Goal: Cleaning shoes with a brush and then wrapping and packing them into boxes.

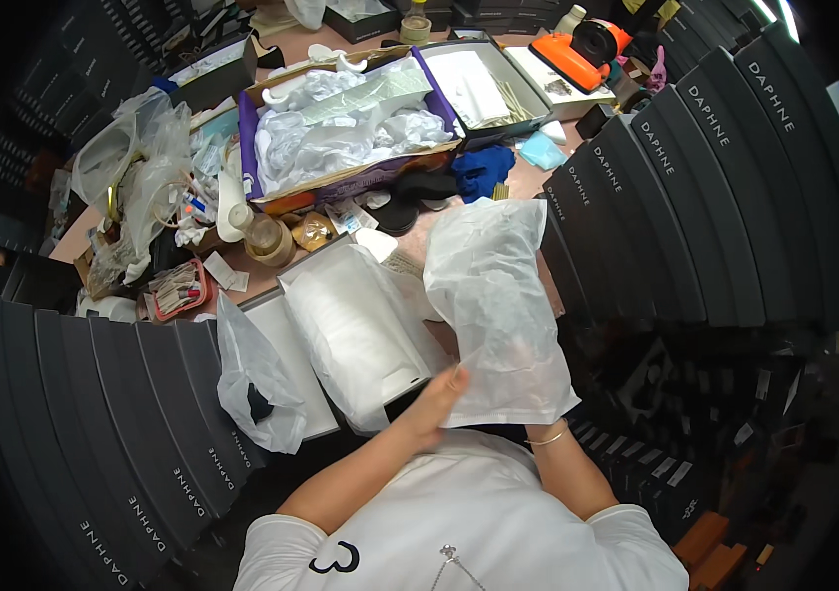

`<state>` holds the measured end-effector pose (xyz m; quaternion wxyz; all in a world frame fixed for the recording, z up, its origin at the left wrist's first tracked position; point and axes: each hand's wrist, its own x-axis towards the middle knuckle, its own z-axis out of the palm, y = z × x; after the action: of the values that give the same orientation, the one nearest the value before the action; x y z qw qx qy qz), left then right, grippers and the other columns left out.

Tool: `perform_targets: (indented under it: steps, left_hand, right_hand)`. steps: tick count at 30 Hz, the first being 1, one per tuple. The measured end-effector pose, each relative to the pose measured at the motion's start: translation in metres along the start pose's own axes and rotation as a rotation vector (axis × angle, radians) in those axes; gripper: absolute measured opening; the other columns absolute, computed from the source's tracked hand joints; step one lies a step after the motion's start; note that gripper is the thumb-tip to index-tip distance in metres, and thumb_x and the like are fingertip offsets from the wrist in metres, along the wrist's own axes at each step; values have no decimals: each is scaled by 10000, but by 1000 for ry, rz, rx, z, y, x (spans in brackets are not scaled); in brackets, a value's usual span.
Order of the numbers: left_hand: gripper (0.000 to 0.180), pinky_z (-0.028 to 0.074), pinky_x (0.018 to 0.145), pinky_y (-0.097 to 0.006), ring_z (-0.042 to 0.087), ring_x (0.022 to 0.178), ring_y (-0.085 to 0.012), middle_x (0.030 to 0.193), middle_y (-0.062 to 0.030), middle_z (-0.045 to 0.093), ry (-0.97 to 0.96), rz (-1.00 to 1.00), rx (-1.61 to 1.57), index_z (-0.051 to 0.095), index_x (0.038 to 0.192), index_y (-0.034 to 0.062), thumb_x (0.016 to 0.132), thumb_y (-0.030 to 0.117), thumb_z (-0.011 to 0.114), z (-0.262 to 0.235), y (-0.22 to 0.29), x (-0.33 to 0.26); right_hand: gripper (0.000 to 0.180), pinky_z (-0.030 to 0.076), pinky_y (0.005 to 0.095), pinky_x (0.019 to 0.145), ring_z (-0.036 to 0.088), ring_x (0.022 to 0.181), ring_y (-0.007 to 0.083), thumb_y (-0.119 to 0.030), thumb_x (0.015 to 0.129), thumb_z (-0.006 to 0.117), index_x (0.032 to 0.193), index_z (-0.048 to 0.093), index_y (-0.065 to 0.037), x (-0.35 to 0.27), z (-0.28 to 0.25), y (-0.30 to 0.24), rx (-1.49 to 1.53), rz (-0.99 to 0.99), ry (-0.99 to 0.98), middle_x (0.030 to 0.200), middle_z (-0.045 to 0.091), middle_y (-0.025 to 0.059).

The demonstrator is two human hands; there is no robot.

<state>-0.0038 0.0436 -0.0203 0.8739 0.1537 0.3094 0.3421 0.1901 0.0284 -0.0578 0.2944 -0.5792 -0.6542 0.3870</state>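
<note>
A translucent white bag (493, 305) stands up in front of me, its lower edge toward my body. My left hand (437, 402) is closed on the bag's lower left edge, thumb showing and the other fingers mostly hidden. My right hand (523, 379) shows only faintly through the bag; whether it is inside or behind cannot be told, and its fingers are hidden. Left of the bag, a white-wrapped bundle (355, 330) lies in an open shoebox (287, 360). Another translucent bag (260, 384) with something dark inside rests over the box's left side.
Stacked dark shoeboxes (114, 414) rise at left, more boxes (666, 197) at right. Behind lie a purple-edged carton (247, 148) of crumpled white paper, a glass jar (267, 239), a pink basket (183, 291), a blue cloth (484, 172) and an orange device (577, 59).
</note>
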Motion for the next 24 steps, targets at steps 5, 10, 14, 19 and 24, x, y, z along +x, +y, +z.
perform_targets:
  steps: [5,10,14,19,24]
  left_hand:
    - [445,458,918,-326,585,1037,-188,1164,-124,631,-200,-50,821,569,1219,-36,1001,344,489,11,-18,-8]
    - [379,487,823,-354,631,943,-302,1073,-174,647,-250,-132,1141,618,1077,-17,983,332,504,25,-5,25]
    - [258,498,747,-360,629,850,-282,922,-138,631,-130,333,1059,645,992,0,930,245,594,12,1,-5]
    - [182,499,797,-331,636,876,-253,910,-142,639,848,750,1026,632,994,-1,815,25,656,-67,-2,-115]
    - [628,387,1004,-414,480,1182,-348,1290,-191,470,1536,820,1197,384,1361,-11,801,9,667,-119,10,-189]
  right_hand:
    - [473,430,391,1017,532,1170,293,-181,964,495,1391,374,-16,21,1,-16,128,150,58,1328,503,178]
    - [463,447,406,982,549,1134,318,-164,939,510,1363,408,-6,85,-24,23,-365,-42,179,1285,531,192]
    - [456,461,418,953,563,1106,338,-151,920,522,1341,436,1,143,-56,85,-952,-188,119,1251,553,204]
    - [480,503,460,803,611,905,399,-109,807,640,1258,518,0,109,-24,-32,-726,-78,-607,1114,608,220]
    - [796,512,413,870,529,1164,391,-229,775,768,1443,357,-97,76,126,-157,-121,-474,-581,1378,445,229]
